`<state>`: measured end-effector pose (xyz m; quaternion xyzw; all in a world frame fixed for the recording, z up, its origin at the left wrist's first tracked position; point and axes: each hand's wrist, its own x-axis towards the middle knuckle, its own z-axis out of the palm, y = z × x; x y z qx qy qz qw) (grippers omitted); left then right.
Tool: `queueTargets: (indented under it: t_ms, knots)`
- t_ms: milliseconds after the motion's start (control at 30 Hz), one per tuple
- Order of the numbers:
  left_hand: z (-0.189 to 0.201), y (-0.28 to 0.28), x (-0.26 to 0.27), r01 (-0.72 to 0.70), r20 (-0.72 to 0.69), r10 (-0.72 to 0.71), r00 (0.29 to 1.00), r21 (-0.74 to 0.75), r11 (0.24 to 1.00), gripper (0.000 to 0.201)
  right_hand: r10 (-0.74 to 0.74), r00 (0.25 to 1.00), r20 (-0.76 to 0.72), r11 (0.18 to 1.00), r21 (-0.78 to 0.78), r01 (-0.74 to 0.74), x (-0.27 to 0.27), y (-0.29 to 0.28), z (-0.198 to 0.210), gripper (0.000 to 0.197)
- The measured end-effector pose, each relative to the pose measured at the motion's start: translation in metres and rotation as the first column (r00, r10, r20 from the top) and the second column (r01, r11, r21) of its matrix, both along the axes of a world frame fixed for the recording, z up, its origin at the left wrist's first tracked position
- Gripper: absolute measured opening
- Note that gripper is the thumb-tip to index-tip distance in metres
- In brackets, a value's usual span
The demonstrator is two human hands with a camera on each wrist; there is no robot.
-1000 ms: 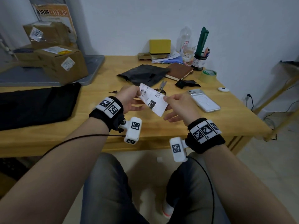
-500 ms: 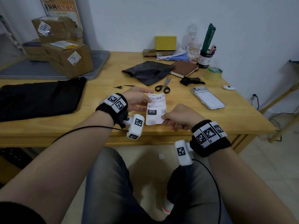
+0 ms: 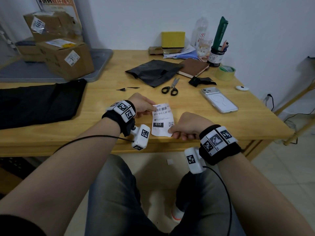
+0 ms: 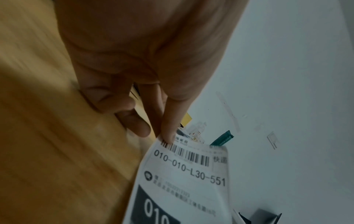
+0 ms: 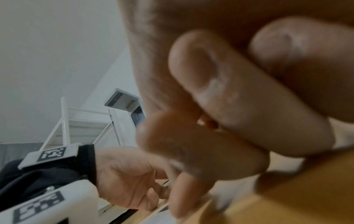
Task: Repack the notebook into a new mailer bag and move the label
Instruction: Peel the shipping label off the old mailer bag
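Left hand (image 3: 142, 106) pinching top left corner of label (image 3: 162, 119) between thumb and fingertips (image 4: 168, 133); right hand (image 3: 189, 126) pinching bottom right corner, other fingers curled. Label held printed side up, just above near edge of surface (image 3: 105, 137). Beyond: scissors (image 3: 170, 87), crumpled black bag (image 3: 153, 71), brown notebook (image 3: 193, 67) touching it. Flat black bag (image 3: 37, 101) at left, phone (image 3: 219, 100) at right.
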<state>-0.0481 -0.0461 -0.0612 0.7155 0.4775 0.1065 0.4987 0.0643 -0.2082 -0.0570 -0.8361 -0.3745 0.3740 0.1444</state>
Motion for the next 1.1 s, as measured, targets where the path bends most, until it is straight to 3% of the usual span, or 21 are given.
queueTargets:
  t_ms: [400,600,733,833,933,1000,1100]
  knots:
    - [-0.005,0.019,0.016,0.048,-0.228,-0.042,0.973,0.019,0.999,0.031,0.093,0.991,0.099,0.994,-0.071,-0.086,0.03,0.022,-0.002,0.045]
    - [-0.009,0.034,0.022,0.029,-0.253,-0.026,0.967,0.01,1.0,0.03,0.025,0.993,0.114,1.0,-0.009,-0.024,0.048,0.047,0.001,0.042]
    - [-0.002,0.043,0.026,0.027,-0.253,-0.045,0.966,-0.071,0.997,0.028,-0.007,0.999,0.033,0.999,0.036,0.006,0.06,0.06,0.004,0.035]
    - [0.008,0.054,0.031,0.001,-0.147,-0.016,0.989,-0.098,0.995,0.029,-0.031,0.999,-0.034,0.995,0.094,0.034,0.07,0.071,0.011,0.034]
    - [0.022,0.072,0.041,-0.108,0.106,0.112,0.988,-0.042,0.993,0.004,-0.049,0.992,-0.114,0.98,0.185,0.07,0.082,0.083,0.02,0.034]
    - [0.03,0.088,0.052,-0.176,0.206,0.179,0.962,-0.037,0.984,0.01,-0.062,0.983,-0.175,0.96,0.258,0.106,0.091,0.093,0.025,0.033]
    - [0.036,0.111,0.069,-0.209,0.229,0.213,0.95,-0.043,0.977,0.015,-0.055,0.969,-0.242,0.927,0.349,0.14,0.105,0.114,0.033,0.031]
